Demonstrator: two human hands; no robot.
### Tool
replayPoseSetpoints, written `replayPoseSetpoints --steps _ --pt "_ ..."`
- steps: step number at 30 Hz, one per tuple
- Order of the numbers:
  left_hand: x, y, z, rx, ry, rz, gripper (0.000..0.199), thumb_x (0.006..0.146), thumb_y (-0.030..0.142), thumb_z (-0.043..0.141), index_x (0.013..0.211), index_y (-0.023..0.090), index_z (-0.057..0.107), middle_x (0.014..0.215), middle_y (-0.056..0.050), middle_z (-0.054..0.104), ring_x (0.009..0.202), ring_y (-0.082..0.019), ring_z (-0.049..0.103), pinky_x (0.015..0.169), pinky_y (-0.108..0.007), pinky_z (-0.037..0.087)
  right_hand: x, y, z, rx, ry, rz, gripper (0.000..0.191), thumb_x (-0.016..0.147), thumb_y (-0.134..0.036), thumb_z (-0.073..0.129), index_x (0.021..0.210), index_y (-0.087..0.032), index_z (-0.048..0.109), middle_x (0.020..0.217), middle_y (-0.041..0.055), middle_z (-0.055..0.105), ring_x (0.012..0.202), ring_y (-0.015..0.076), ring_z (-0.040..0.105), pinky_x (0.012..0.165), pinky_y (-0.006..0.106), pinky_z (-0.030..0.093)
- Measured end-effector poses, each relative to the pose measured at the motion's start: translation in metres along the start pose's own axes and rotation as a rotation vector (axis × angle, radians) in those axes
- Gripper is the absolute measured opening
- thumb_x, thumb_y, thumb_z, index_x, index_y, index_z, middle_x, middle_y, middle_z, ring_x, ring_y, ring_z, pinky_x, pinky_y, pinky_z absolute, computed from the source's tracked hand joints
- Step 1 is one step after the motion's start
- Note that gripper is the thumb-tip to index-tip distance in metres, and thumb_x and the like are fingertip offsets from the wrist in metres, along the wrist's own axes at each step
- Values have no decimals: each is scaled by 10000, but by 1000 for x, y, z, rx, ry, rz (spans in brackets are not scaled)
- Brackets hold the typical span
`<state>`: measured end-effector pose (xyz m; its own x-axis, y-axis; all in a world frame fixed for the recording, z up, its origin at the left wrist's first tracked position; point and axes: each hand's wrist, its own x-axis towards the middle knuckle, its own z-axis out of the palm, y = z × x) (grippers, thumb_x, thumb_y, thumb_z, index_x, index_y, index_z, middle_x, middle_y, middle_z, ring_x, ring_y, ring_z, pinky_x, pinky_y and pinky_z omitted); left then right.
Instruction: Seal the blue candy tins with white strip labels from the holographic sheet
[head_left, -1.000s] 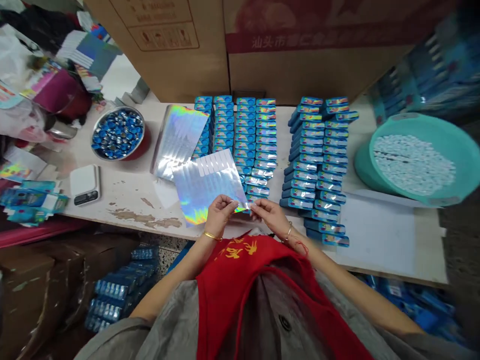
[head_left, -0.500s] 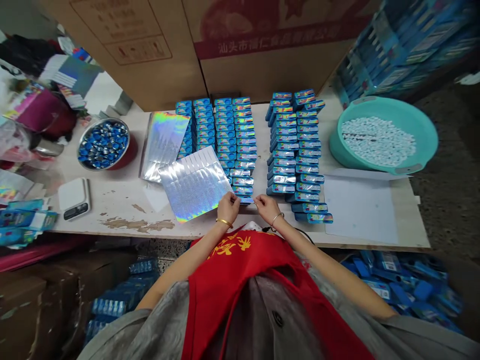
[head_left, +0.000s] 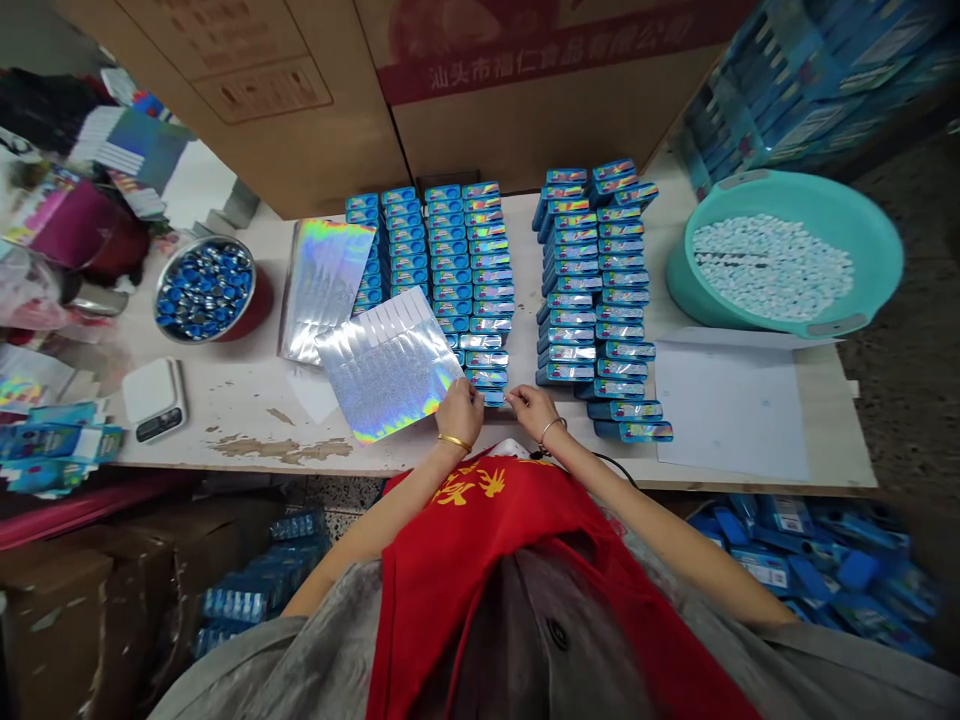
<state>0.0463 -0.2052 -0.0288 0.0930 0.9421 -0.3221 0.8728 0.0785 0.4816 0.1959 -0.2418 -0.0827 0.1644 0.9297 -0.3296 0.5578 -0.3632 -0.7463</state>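
Note:
Both my hands pinch at the ends of a narrow holographic sticker strip [head_left: 493, 397], which lies along the top of the nearest small blue box. My left hand [head_left: 460, 413] has its fingers closed at the strip's left end, beside the corner of a silvery holographic sticker sheet [head_left: 394, 375]. At the right end, the thumb and fingertips of my right hand [head_left: 532, 411] are pinched together. Fingers partly cover both strip ends. Rows of blue boxes [head_left: 450, 250] stretch away beyond my hands. Another double row of blue boxes [head_left: 570, 300], with shiny tops, stands to the right.
A teal basin [head_left: 690, 270] of small white pieces stands at right, above white paper [head_left: 731, 410]. On the left are a metal bowl [head_left: 262, 300] with blue caps and a white scale [head_left: 152, 392]. More foil sheets [head_left: 322, 285] lie behind. Large cartons [head_left: 480, 140] wall the back.
The strip, stretched between my fingertips just before, now lies closer against the box top. My hands have barely moved; the view has shifted slightly.

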Motion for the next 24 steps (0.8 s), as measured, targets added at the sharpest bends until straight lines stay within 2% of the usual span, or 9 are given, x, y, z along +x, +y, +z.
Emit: replayPoseSetpoints --steps 2,4,8,12,14,17,20,22,24 --pt "1 1 -1 -30 -9 -51 318 832 223 545 1134 190 448 872 -44 638 820 -208 621 668 -285 407 -3 2 1 -1 9 -2 323 828 -371 493 997 -160 670 688 38 646 661 179 567 647 274 418" --pt "3 1 -2 -31 -20 -86 405 830 198 536 1207 184 389 843 -41 646 802 -218 633 658 -288 408 -6 2 2 7 -7 -22 403 830 -335 478 1145 -141 636 723 51 668 687 189 591 684 289 447" --pt "5 0 -4 5 -41 -62 391 835 174 525 1205 192 402 885 -55 657 829 -220 639 685 -291 417 -12 0 5 20 -152 -52 410 869 -262 388 1170 -150 641 722 47 683 673 181 609 686 280 471" --pt "11 -5 -7 7 -16 -27 291 871 205 497 1158 178 463 917 -69 649 855 -209 627 716 -293 429 -12 -5 4 -85 -309 -30 392 888 -255 403 1202 -163 619 741 52 691 706 188 623 695 272 468" --pt "14 -9 -10 21 14 -26 283 885 209 476 1166 171 474 912 -71 643 859 -205 620 720 -292 434 -12 -7 2 -127 -292 3 427 877 -243 425 1264 -135 571 809 79 702 768 205 631 721 281 467" --pt "15 -16 -17 83 45 -12 320 890 235 474 1204 170 483 958 -85 635 879 -209 611 713 -296 440 -12 -8 -2 -173 -199 41 557 872 -259 446 1398 -77 414 915 108 694 828 216 622 756 296 461" --pt "7 -23 -20 234 38 159 360 914 238 415 1260 199 506 1151 -130 600 1010 -238 579 793 -345 437 -13 -10 -5 -143 -215 19 606 869 -288 474 1423 -68 364 904 92 683 811 204 613 754 292 459" --pt "-4 -30 -17 343 -14 343 411 908 187 387 1295 248 511 1329 -126 525 1176 -269 498 910 -416 392 -14 -12 -4 -96 -294 -9 586 867 -260 478 1416 -86 371 882 72 682 787 187 613 739 279 459" --pt "-13 -37 -14 413 -64 460 476 885 135 385 1323 284 499 1467 -87 407 1318 -288 371 989 -483 327 -16 -16 -3 -88 -383 -36 564 872 -228 473 1413 -112 368 875 53 686 763 170 616 725 264 457"
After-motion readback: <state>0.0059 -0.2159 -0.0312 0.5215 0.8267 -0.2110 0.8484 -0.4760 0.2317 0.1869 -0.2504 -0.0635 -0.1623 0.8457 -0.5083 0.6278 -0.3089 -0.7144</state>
